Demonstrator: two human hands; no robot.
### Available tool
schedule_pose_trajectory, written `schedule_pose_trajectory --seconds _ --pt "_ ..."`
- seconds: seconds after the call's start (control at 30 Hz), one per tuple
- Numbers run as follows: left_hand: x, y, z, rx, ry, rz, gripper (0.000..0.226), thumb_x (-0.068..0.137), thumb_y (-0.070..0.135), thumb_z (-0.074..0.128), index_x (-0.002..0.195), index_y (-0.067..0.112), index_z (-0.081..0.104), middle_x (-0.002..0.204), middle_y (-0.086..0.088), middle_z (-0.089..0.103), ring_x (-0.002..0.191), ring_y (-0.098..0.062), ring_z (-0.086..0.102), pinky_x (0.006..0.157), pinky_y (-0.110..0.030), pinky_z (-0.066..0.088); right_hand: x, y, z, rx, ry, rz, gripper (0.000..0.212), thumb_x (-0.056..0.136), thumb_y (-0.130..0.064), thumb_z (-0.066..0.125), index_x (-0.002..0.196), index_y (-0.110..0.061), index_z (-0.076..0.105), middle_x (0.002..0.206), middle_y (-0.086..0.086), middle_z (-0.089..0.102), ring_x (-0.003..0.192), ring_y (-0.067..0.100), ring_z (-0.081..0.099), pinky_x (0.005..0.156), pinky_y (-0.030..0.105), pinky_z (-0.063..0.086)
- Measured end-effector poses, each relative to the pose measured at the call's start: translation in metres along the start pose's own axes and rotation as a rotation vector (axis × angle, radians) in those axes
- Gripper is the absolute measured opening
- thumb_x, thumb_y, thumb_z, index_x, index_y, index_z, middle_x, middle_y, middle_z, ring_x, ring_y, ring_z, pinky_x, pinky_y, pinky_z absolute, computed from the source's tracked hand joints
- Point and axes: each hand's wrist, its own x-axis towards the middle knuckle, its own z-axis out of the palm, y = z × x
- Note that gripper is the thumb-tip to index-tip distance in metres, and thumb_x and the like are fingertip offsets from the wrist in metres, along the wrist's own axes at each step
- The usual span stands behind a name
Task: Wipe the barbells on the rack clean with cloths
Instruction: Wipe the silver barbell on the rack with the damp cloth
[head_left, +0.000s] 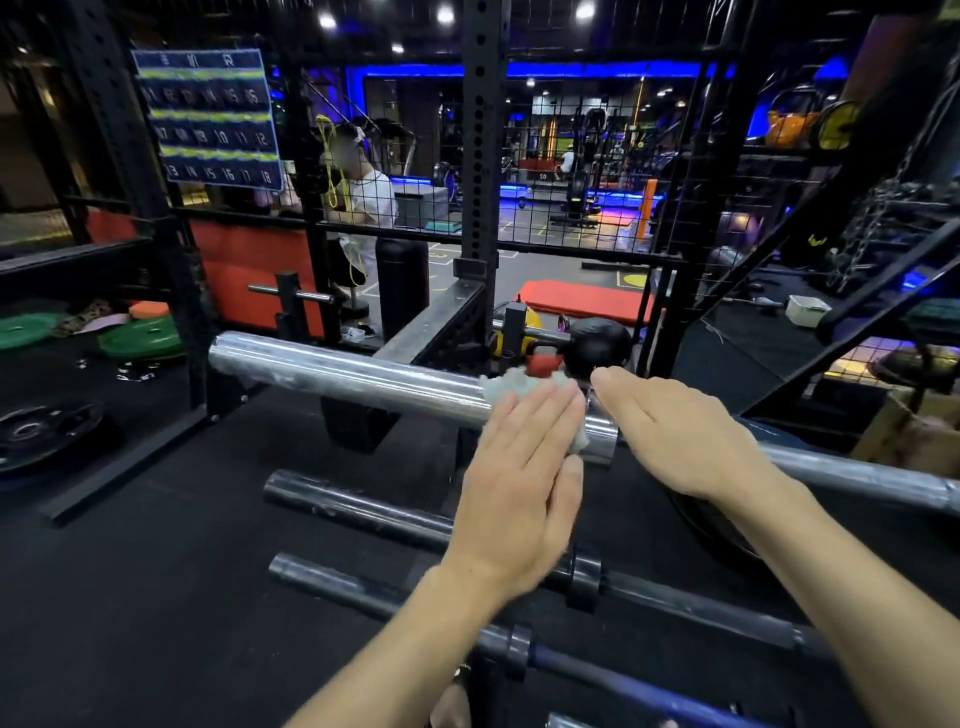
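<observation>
A shiny chrome barbell sleeve (343, 376) runs across the middle of the view, its thinner shaft (857, 473) going off to the right. My left hand (519, 478) lies flat with straight fingers on a white cloth (511, 384), pressing it onto the sleeve near its collar. My right hand (670, 431) hovers flat over the bar just right of the collar, fingers straight, holding nothing. Two darker barbells (358, 506) (332, 577) lie lower on the rack, partly hidden by my left forearm.
A black rack upright (480, 156) stands behind the bar. A black kettlebell (597, 340) and a yellow one sit beyond. Green plates (140, 340) lie at the left, a black plate (47, 431) on the floor. A person stands behind the mesh.
</observation>
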Motion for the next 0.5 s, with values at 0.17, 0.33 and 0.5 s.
schedule_pose_trajectory --seconds 0.17,0.33,0.5 --pt "-0.004 -0.073 -0.038 0.198 0.031 -0.056 0.045 0.104 0.021 0.039 0.144 0.008 0.056 0.151 -0.006 0.053 0.145 -0.02 0.043 0.121 -0.052 0.029 -0.003 -0.002 -0.007 0.013 -0.089 0.06 0.068 0.102 -0.063 0.01 0.137 -0.021 0.049 0.139 0.003 0.061 0.128 0.034 0.051 0.1 0.044 0.035" --pt "0.01 -0.065 -0.035 0.19 0.186 -0.387 0.038 0.107 0.02 0.035 0.127 0.006 0.064 0.129 -0.006 0.063 0.126 -0.031 0.053 0.118 -0.056 0.03 0.002 -0.01 -0.011 0.086 -0.13 0.138 0.061 0.107 -0.055 0.009 0.138 -0.025 0.052 0.142 0.007 0.056 0.125 0.036 0.049 0.094 0.042 0.031" --pt "-0.005 -0.013 -0.004 0.134 -0.047 0.095 0.048 0.104 0.02 0.043 0.151 0.009 0.047 0.159 -0.003 0.043 0.151 -0.017 0.032 0.126 -0.046 0.019 0.013 -0.01 -0.013 0.21 -0.175 0.186 0.064 0.109 -0.048 0.014 0.105 0.0 0.056 0.102 0.014 0.064 0.097 0.031 0.057 0.089 0.042 0.043"
